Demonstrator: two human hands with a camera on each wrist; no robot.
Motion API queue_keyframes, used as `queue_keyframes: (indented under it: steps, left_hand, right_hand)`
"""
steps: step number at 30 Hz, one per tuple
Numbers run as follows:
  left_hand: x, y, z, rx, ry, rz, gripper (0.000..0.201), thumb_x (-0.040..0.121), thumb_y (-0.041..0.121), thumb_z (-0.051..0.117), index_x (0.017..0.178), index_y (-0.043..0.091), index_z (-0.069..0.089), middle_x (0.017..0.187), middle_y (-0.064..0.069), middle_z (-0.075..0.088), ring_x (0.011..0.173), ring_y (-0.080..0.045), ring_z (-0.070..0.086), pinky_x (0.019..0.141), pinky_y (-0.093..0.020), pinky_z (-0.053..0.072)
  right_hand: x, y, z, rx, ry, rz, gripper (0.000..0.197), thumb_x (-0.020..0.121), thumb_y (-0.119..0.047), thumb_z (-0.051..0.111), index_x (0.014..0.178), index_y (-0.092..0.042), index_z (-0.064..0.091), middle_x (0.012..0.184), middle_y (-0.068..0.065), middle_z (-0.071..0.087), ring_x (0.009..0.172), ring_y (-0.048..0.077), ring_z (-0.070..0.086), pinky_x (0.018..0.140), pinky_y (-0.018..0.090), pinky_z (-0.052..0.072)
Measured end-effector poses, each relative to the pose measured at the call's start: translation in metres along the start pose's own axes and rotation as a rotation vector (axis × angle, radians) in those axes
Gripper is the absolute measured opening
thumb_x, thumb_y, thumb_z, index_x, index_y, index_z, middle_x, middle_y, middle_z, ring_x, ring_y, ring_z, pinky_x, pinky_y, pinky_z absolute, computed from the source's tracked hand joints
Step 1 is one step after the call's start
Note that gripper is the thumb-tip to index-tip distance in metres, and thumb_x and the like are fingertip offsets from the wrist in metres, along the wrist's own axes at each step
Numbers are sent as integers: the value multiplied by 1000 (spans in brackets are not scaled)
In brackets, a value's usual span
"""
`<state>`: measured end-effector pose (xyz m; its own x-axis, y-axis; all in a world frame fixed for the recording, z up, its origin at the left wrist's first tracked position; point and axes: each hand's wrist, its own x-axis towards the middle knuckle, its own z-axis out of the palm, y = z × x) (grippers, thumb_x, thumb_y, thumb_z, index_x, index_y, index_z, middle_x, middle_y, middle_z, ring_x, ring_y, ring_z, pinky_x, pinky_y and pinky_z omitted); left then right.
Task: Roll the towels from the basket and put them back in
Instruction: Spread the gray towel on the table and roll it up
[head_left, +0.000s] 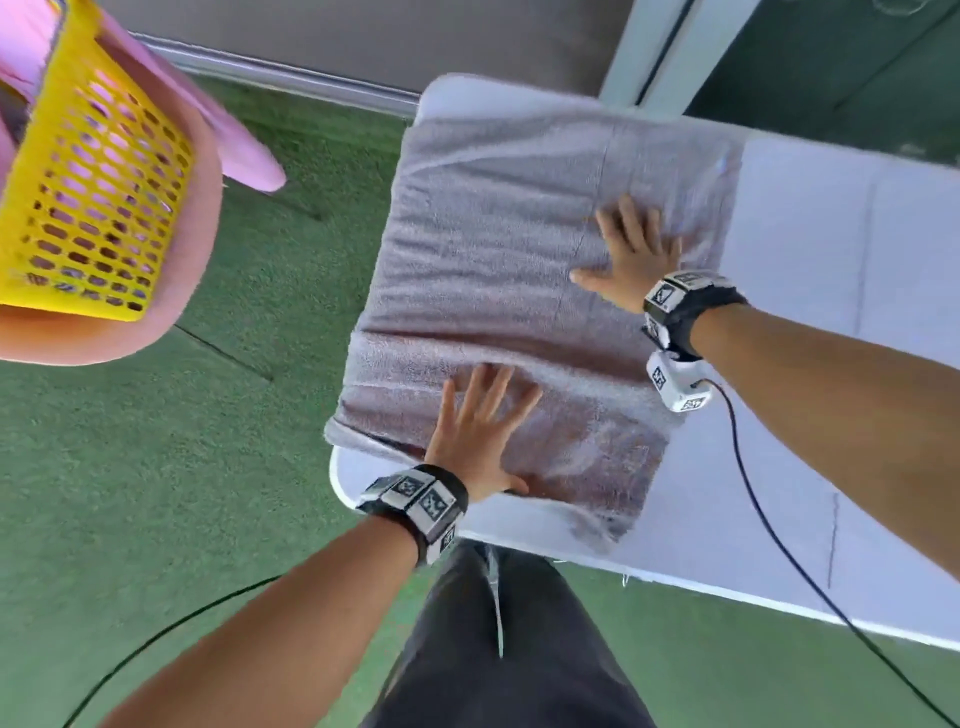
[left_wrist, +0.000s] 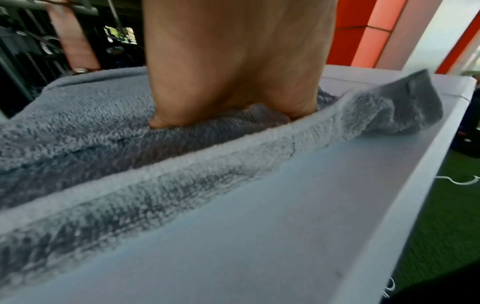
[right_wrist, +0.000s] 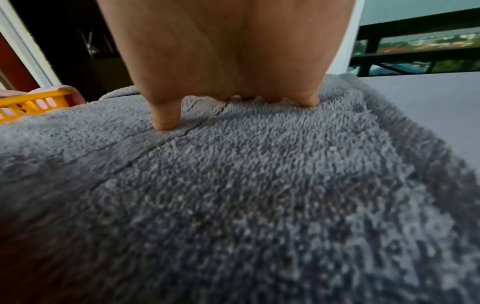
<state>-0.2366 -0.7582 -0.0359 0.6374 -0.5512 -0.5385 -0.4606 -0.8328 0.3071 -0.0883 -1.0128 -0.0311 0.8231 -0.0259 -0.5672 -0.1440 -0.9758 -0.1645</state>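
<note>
In the upper left of the head view stands a yellow basket (head_left: 88, 187) with many holes in its wall. A pink towel (head_left: 208, 171) hangs over its rim and down its outer side, and pink colour shows through the holes, so pink cloth is inside it as well. I cannot tell how many towels it holds. The basket is well apart from the table, with green floor (head_left: 156, 467) between them.

In the middle of the frame a grey towel (head_left: 493, 249) lies spread on the left end of the white table (head_left: 831, 260). Its near left corner goes a little over the table edge. Across its lower part there is a fold line, and the cloth has soft wrinkles.

My left hand (head_left: 480, 431) lies flat on the near part of the grey towel, fingers straight and spread wide, and it holds nothing. The left wrist view shows the palm pressing into the cloth close to the towel's hem.

More to the right, my right hand (head_left: 631, 254) also lies flat on the towel near its right edge, fingers spread wide, thumb pointing to the left. It grips nothing; the palm only presses on the cloth.
</note>
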Motion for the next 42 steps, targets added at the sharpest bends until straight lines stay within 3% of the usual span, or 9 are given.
queue_keyframes:
  steps: [5, 9, 14, 17, 22, 26, 31, 38, 42]
  left_hand:
    - [8, -4, 16, 136, 42, 38, 124, 60, 85, 52, 146, 37, -23, 154, -10, -30, 139, -42, -25, 107, -67, -13]
    - [11, -8, 23, 178, 77, 59, 123, 58, 89, 42, 147, 34, -22, 154, -13, -28, 138, -45, -25, 104, -66, -16]
    - [18, 1, 21, 193, 49, 47, 123, 59, 88, 44, 146, 34, -24, 153, -15, -30, 136, -47, -27, 101, -67, -17]
    - [23, 10, 23, 173, 57, 31, 122, 68, 77, 57, 143, 34, -30, 151, -16, -33, 134, -47, -30, 101, -69, -16]
    - [32, 35, 21, 165, 35, -17, 120, 75, 68, 60, 142, 32, -32, 150, -17, -35, 132, -48, -33, 101, -70, -14]
    - [43, 76, 22, 158, 43, -46, 106, 87, 26, 59, 143, 32, -31, 149, -17, -37, 132, -50, -32, 103, -71, -13]
    - [69, 167, 35, 202, 12, -19, 113, 85, 31, 64, 142, 30, -33, 149, -17, -35, 131, -52, -31, 97, -71, -20]
    - [134, 380, 69, 175, 33, 24, 111, 86, 43, 61, 140, 29, -35, 146, -14, -38, 128, -50, -36, 101, -71, -17]
    - [173, 512, 93, 138, 20, 12, 99, 91, 36, 53, 142, 31, -31, 147, -13, -37, 130, -49, -36, 100, -70, -20]
  right_hand:
    - [5, 4, 5, 39, -37, 17, 100, 75, -84, 38, 146, -43, -19, 153, -11, -33, 141, 25, -29, 112, 61, -11]
    - [6, 10, 10, 66, -63, -6, 100, 72, -87, 35, 144, -46, -21, 152, -13, -35, 140, 24, -32, 111, 60, -14]
    - [7, 15, 7, 71, -98, -9, 101, 69, -90, 32, 142, -48, -23, 150, -15, -37, 140, 23, -32, 112, 58, -15]
    - [3, 15, 7, 77, -93, -21, 100, 71, -89, 33, 143, -47, -22, 151, -15, -36, 140, 23, -32, 111, 57, -16]
    - [2, 18, 6, 83, -87, -47, 99, 70, -89, 33, 143, -49, -21, 151, -16, -35, 140, 21, -32, 110, 56, -18]
    - [-8, 44, 5, 77, -94, -67, 97, 71, -88, 34, 142, -50, -20, 150, -19, -35, 140, 19, -33, 110, 54, -20]
    - [-36, 130, 5, 82, -108, -62, 97, 72, -88, 34, 142, -51, -22, 148, -20, -38, 137, 16, -36, 110, 49, -22]
    - [-94, 349, 4, 11, -53, -26, 92, 75, -88, 27, 143, -49, -21, 149, -19, -36, 139, 17, -33, 111, 48, -19]
    - [-131, 476, 0, 8, -77, 0, 93, 76, -87, 28, 143, -48, -22, 150, -17, -36, 140, 19, -32, 111, 48, -18]
